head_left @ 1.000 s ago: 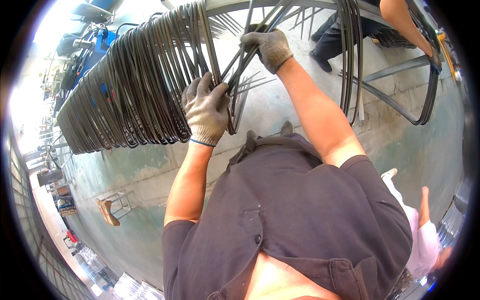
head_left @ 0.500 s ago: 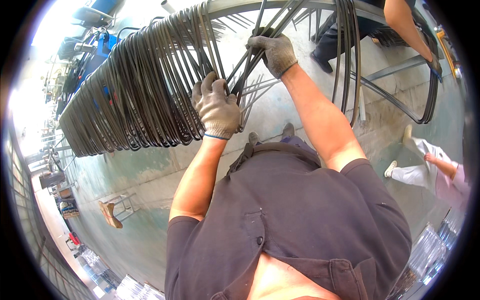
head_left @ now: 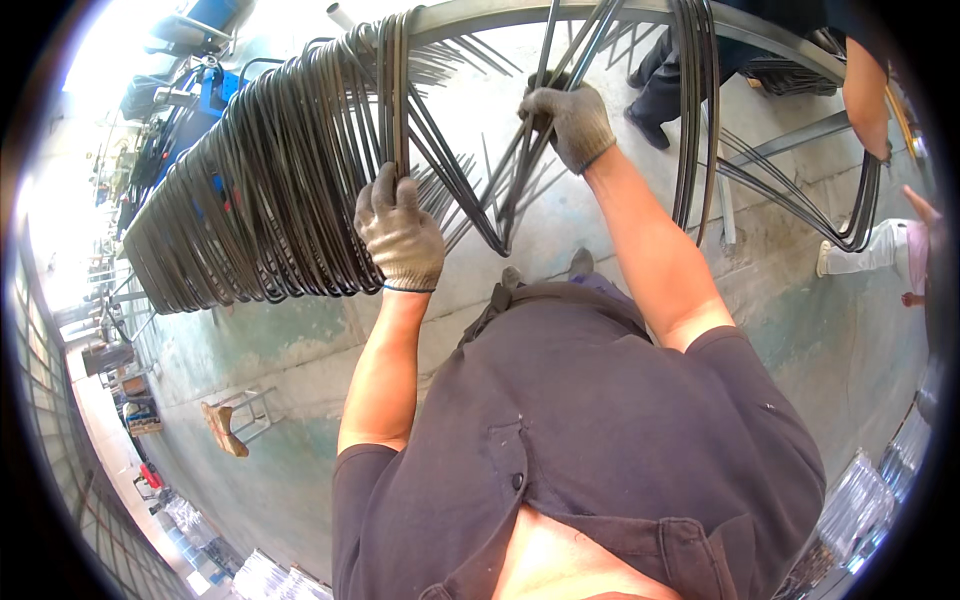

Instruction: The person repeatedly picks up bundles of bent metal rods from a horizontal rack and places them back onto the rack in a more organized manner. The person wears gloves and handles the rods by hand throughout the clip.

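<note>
Long dark bent metal rods [head_left: 270,190] hang in a dense row from a metal bar [head_left: 455,20]. My left hand [head_left: 400,235], in a grey knit glove, lies against the rods at the row's right end, fingers stretched along them; its thumb is hidden. My right hand [head_left: 575,122], gloved alike, is closed around a few bent rods [head_left: 522,170] from the same bar. Their lower corner slants down to the left, between my hands and apart from the row. The fingertips of my right hand are partly hidden behind the rods.
To the right, another few bent rods [head_left: 690,120] hang from the bar. Beyond them, a co-worker's hand [head_left: 872,140] is at more rods [head_left: 855,230]. Loose straight rods lie low behind the bar. A small stool [head_left: 240,415] stands on the floor at left.
My right hand has moved slightly right with its rods, and a gap has opened between them and the row. My left hand has shifted left. The co-worker's arm has moved.
</note>
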### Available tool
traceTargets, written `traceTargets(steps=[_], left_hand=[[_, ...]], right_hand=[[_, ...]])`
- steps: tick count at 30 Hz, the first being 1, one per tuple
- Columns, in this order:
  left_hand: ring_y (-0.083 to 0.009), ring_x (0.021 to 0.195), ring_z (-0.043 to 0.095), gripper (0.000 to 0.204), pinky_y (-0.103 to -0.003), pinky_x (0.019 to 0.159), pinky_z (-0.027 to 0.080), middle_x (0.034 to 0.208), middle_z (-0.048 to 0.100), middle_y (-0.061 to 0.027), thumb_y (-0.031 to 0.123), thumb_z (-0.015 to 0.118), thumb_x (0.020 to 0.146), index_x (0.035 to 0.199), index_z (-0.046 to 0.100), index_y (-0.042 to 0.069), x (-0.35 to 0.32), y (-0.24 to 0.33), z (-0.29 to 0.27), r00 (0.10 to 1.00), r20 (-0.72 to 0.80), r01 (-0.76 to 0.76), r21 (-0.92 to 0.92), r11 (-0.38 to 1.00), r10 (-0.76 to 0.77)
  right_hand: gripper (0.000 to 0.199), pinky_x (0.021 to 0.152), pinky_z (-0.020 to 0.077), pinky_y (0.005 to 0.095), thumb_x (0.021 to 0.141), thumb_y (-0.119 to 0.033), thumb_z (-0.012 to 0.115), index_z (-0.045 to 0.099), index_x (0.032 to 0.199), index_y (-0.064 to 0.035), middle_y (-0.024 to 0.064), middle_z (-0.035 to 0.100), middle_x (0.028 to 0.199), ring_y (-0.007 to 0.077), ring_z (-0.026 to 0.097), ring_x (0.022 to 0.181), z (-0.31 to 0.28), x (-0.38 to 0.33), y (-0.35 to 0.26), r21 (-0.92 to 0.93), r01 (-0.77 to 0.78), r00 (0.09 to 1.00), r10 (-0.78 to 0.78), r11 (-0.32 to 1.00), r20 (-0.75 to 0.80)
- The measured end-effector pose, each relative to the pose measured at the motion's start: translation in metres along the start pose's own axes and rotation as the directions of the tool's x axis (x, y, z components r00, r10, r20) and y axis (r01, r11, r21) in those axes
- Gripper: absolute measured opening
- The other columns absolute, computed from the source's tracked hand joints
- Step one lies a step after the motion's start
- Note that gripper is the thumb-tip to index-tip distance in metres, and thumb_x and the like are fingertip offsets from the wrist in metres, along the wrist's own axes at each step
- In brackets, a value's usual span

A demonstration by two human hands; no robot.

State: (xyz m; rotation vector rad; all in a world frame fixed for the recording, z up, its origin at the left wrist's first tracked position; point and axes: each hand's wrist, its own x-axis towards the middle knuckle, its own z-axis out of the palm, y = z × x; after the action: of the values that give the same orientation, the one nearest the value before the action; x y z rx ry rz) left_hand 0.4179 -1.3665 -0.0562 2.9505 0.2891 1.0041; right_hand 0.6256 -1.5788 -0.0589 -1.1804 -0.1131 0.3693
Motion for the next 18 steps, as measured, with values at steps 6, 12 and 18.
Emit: traceTargets(steps=[6, 12, 18], left_hand=[[-0.0417, 0.128, 0.064, 0.038, -0.054, 0.111, 0.054, 0.137, 0.073, -0.0145, -0.009, 0.073, 0.082, 0.114, 0.077, 0.011, 0.023, 0.024, -0.018, 0.993, -0.114, -0.024, -0.115, 0.993, 0.011], [-0.0275, 0.106, 0.073, 0.027, -0.041, 0.092, 0.06, 0.116, 0.077, -0.0159, 0.008, 0.086, 0.094, 0.117, 0.076, 0.0, -0.009, 0.08, -0.002, 0.776, 0.491, 0.63, -0.566, 0.532, -0.397], [-0.0411, 0.104, 0.078, 0.044, -0.049, 0.097, 0.059, 0.109, 0.08, -0.0271, 0.028, 0.085, 0.094, 0.115, 0.073, -0.009, 0.011, 0.099, 0.014, 0.58, 0.679, 0.791, -0.339, 0.509, -0.45]], right_hand=[[0.027, 0.075, 0.0619, 0.0339, 0.093, -0.003, 0.08, 0.076, 0.119, 0.0039, 0.011, 0.078, 0.098, 0.0208, 0.077, 0.085, -0.022, -0.026, 0.004, -0.075, -0.188, 0.982, 0.189, 0.979, 0.004], [0.034, 0.08, 0.0645, 0.0352, 0.093, -0.005, 0.084, 0.075, 0.125, 0.0039, 0.0107, 0.079, 0.101, 0.0208, 0.078, 0.088, -0.019, -0.044, 0.011, -0.122, -0.231, 0.971, 0.237, 0.965, 0.041], [0.029, 0.078, 0.0659, 0.0338, 0.097, -0.012, 0.088, 0.077, 0.12, 0.0025, 0.0099, 0.081, 0.1, 0.0199, 0.08, 0.088, -0.016, -0.057, 0.022, -0.131, -0.312, 0.945, 0.322, 0.941, 0.064]])
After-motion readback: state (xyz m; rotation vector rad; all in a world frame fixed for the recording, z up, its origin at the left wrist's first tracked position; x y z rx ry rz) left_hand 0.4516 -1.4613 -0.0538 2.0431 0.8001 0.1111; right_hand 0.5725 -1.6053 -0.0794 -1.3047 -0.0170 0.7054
